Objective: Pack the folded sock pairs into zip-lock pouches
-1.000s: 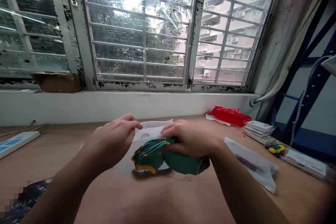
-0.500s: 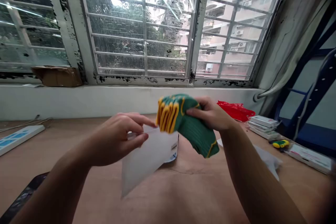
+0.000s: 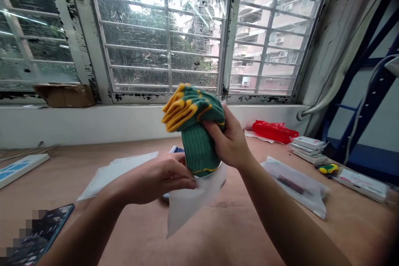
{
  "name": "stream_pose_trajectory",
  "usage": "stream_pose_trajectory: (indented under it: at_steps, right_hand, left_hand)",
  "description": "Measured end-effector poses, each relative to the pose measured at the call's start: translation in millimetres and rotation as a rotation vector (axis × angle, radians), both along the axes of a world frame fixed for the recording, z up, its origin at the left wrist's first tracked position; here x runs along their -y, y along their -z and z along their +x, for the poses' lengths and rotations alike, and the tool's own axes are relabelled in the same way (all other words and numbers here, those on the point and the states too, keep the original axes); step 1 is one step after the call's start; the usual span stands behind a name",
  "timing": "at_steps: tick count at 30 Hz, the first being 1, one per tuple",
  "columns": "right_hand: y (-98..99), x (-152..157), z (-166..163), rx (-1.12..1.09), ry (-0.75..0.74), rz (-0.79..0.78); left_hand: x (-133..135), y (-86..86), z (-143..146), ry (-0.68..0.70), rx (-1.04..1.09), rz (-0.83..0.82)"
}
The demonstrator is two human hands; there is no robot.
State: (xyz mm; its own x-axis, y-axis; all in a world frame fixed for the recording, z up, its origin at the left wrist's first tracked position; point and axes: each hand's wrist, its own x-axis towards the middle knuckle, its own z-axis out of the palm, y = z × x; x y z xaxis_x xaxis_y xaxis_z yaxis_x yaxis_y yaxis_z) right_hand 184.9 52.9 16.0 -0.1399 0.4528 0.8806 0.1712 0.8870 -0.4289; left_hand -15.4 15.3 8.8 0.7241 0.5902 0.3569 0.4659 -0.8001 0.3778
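My right hand (image 3: 232,139) grips a folded bundle of green ribbed socks (image 3: 201,145) with yellow ends and yellow trim, held up above the table. Its layered yellow ends point left and its ribbed part hangs down. Just below, my left hand (image 3: 162,176) pinches the upper edge of a frosted plastic bag (image 3: 193,205), which hangs at a slant. The lower end of the socks meets the mouth of the bag; how far in it reaches I cannot tell. Partly hidden behind both hands, a blue-and-white object (image 3: 176,149) lies on the table.
Several white sheets or flat bags (image 3: 116,168) lie left of centre. A phone (image 3: 46,232) and a power strip (image 3: 23,169) are at the left. On the right are a clear bag (image 3: 296,185), a red plastic bag (image 3: 274,131) and stacked boxes (image 3: 308,145). A cardboard box (image 3: 64,94) sits on the sill.
My right hand has turned the socks and brought them left, so their ribbed end now points down at the bag. My left hand has shifted right and lower with the bag.
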Motion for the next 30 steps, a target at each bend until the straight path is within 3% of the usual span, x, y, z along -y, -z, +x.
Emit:
stream_pose_trajectory:
  at_steps: [4, 8, 11, 18, 24, 26, 30]
  right_hand:
    - [-0.6, 0, 8, 0.225, -0.239, -0.121]
    - [0.5, -10, 19, 0.274, -0.421, -0.18]
    - [1.7, -17, 25, 0.282, -0.436, -0.22]
    - [1.5, -20, 22, 0.141, -0.27, -0.195]
    - [-1.4, -17, 28, 0.335, -0.362, -0.334]
    - [0.0, -20, 27, 0.275, -0.385, -0.4]
    - [10.9, -29, 13, -0.085, -0.446, -0.565]
  left_hand:
    - [-7, -1.0, -13, -0.078, -0.02, -0.077]
    - [-13, -0.3, -24, -0.249, 0.012, 0.054]
    - [-12, -0.6, -25, -0.293, -0.011, 0.146]
    - [-7, -1.1, -18, -0.184, 0.017, 0.153]
    - [-13, -2.3, -17, -0.262, 0.205, 0.19]
    - [-12, -3.8, -17, -0.321, 0.268, 0.13]
    - [-10, -5.8, -17, -0.566, 0.382, 0.048]
